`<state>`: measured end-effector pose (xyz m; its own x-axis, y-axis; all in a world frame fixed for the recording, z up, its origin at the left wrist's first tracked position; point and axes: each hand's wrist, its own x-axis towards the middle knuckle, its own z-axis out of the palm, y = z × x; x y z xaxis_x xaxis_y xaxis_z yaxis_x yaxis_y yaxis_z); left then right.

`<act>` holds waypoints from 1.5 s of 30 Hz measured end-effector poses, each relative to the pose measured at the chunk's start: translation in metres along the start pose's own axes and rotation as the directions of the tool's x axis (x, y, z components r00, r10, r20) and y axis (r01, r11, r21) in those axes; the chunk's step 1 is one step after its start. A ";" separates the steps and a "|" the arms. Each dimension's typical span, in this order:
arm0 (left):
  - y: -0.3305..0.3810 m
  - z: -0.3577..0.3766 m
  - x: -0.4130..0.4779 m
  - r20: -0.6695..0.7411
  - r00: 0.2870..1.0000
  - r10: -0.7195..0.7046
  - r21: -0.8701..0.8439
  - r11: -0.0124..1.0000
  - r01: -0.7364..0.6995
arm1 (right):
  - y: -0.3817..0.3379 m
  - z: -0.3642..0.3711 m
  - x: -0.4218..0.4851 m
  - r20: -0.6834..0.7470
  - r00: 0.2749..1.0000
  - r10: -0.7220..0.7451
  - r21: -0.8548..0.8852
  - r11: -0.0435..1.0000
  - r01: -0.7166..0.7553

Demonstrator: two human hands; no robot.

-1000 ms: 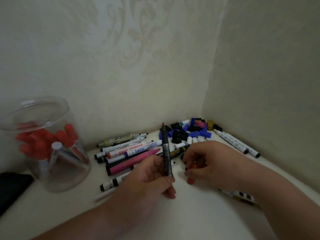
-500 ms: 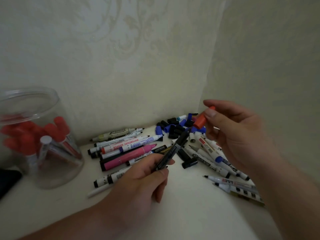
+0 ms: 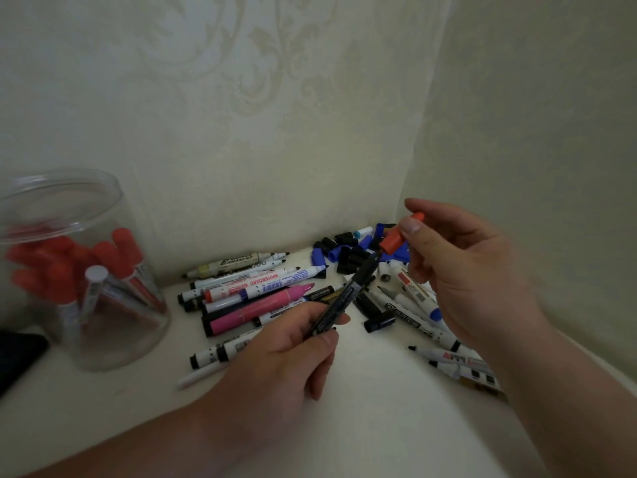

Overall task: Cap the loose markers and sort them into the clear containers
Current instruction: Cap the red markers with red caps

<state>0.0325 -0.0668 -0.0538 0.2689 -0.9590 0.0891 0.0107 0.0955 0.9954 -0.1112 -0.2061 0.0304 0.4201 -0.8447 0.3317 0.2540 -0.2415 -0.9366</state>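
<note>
My left hand [image 3: 286,353] grips a thin black marker [image 3: 348,294], its tip pointing up and right. My right hand [image 3: 462,270] pinches a red cap [image 3: 394,238] between thumb and forefinger, its open end just above the marker's tip and nearly touching it. Uncapped markers [image 3: 255,288] lie in a heap on the cream table [image 3: 379,426] behind my left hand, among them a pink one [image 3: 255,310]. More markers [image 3: 410,305] lie under my right hand. Loose blue and black caps [image 3: 344,250] are piled in the corner. A clear container [image 3: 76,270] at the left holds red-capped markers.
Two patterned walls meet in a corner right behind the cap pile. A dark object [image 3: 17,353] lies at the left edge beside the container. A thin white pen [image 3: 200,376] lies near my left wrist.
My right hand lifted the red cap off the table and brought it up to the marker's tip. My left hand tilted the black marker from upright towards the right.
</note>
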 end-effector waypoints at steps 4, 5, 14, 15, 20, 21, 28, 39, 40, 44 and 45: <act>-0.003 -0.001 0.002 -0.007 1.000 0.001 0.006 1.000 -0.001 | 0.006 0.004 -0.001 0.083 0.996 0.018 0.011 1.000 -0.019; -0.004 -0.002 0.002 -0.009 1.000 -0.001 -0.001 1.000 0.001 | 0.006 0.004 -0.001 0.096 0.995 0.019 0.014 1.000 -0.021; -0.007 -0.002 0.002 -0.011 1.000 0.027 0.030 0.999 -0.027 | 0.007 0.007 -0.002 0.047 0.998 0.029 -0.001 1.000 -0.029; -0.006 -0.002 0.002 -0.015 1.000 0.028 0.030 0.999 -0.027 | 0.007 0.007 -0.002 0.039 0.998 0.044 -0.005 0.999 -0.043; -0.004 -0.001 0.001 -0.021 1.000 0.019 -0.012 1.000 -0.019 | 0.008 0.007 -0.007 0.130 0.991 0.024 -0.140 0.990 -0.006; -0.003 -0.001 0.001 -0.018 1.000 0.017 -0.029 0.999 -0.018 | 0.009 0.008 -0.009 0.147 0.989 0.010 -0.186 0.982 0.018; -0.001 0.000 0.000 -0.007 1.000 0.021 -0.127 0.992 -0.021 | 0.011 0.020 -0.015 0.114 0.993 0.015 -0.125 0.992 -0.001; 0.008 0.006 -0.007 0.005 0.998 0.060 -0.143 0.988 -0.059 | 0.015 0.029 -0.021 0.100 0.995 0.001 -0.136 0.991 0.013; 0.010 0.007 -0.008 -0.013 0.996 0.092 -0.131 0.987 -0.093 | 0.015 0.032 -0.024 0.105 0.994 0.041 -0.068 0.997 -0.034; 0.031 0.001 -0.008 -0.215 0.966 0.144 -0.182 0.966 -0.185 | 0.026 0.039 -0.037 0.201 0.976 0.086 -0.192 0.980 -0.047; 0.038 -0.004 -0.008 -0.278 0.949 0.146 -0.135 0.973 -0.189 | 0.031 0.039 -0.042 0.327 0.944 0.046 -0.385 0.919 0.089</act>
<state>0.0342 -0.0545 -0.0164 0.5249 -0.8222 0.2200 0.0896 0.3104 0.9464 -0.0871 -0.1595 -0.0082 0.6933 -0.6518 0.3074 -0.0647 -0.4811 -0.8743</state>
